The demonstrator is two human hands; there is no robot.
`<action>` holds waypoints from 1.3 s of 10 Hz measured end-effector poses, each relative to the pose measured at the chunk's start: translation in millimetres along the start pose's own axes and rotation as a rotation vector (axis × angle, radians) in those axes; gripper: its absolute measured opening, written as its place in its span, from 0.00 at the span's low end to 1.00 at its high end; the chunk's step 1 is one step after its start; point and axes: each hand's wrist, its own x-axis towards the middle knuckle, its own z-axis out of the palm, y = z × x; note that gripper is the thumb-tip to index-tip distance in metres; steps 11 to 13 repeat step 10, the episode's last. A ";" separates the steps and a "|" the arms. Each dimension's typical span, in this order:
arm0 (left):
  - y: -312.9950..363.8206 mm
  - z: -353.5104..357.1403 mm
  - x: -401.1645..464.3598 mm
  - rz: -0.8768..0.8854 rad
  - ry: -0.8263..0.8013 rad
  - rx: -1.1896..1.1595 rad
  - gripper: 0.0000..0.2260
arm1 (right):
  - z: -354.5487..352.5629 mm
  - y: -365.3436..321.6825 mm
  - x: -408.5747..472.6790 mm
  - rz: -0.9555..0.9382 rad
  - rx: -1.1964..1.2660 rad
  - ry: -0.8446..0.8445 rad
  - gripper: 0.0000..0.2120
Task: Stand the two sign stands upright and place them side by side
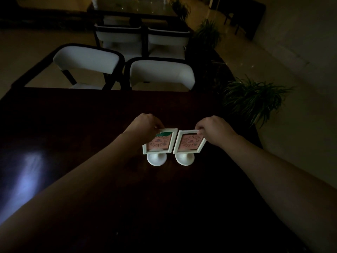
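Hands (145,125) (213,129) — grip on stands (160,141) (189,142)

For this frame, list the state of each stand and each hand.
Left sign stand: upright on its base, held at the top.
Right sign stand: upright, beside the left one, top corners almost touching.
Left hand: gripping left frame's top.
Right hand: fingers pinching right frame's top.
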 end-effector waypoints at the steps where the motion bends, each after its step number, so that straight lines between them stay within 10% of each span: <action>1: 1.3 -0.4 -3.5 -0.005 0.001 0.005 0.08 | 0.6 1.2 -1.4 0.007 -0.016 -0.002 0.09; 8: 11.9 -7.2 -14.6 -0.052 -0.011 0.002 0.12 | 5.1 3.5 -5.9 0.068 0.024 -0.035 0.23; 10: -0.3 -12.4 -31.5 -0.063 0.052 -0.044 0.32 | 3.1 -8.0 -19.6 0.046 0.081 0.044 0.33; 13: -0.3 -12.4 -31.5 -0.063 0.052 -0.044 0.32 | 3.1 -8.0 -19.6 0.046 0.081 0.044 0.33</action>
